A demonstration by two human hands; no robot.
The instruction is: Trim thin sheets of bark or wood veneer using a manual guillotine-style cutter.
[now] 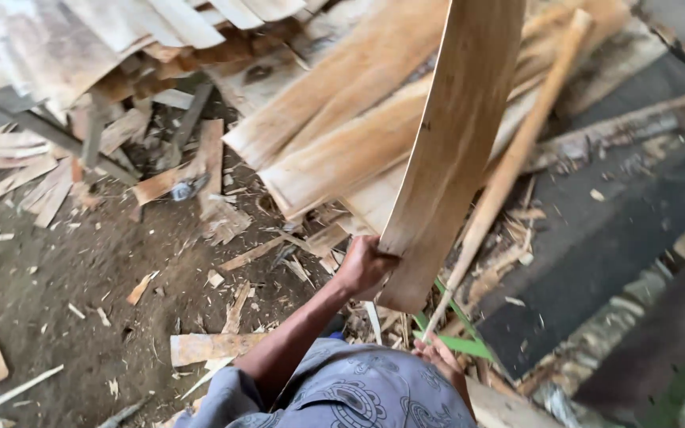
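Observation:
My left hand (365, 266) grips the lower left edge of a long, thin, bent wooden sheet (453, 143) that rises toward the top of the view. A pale wooden stick (509, 170) slants from the upper right down to my right hand (440, 354). That hand is closed around the stick's lower end, just above my patterned grey shirt. Behind the sheet lies a pile of similar thin boards (342, 127).
Dirt ground (65, 269) on the left is littered with wood scraps and a short board (212, 347). More planks are heaped at the top left (65, 47). A dark strip (596, 246) with debris runs along the right. Green leaves (461, 342) lie near my right hand.

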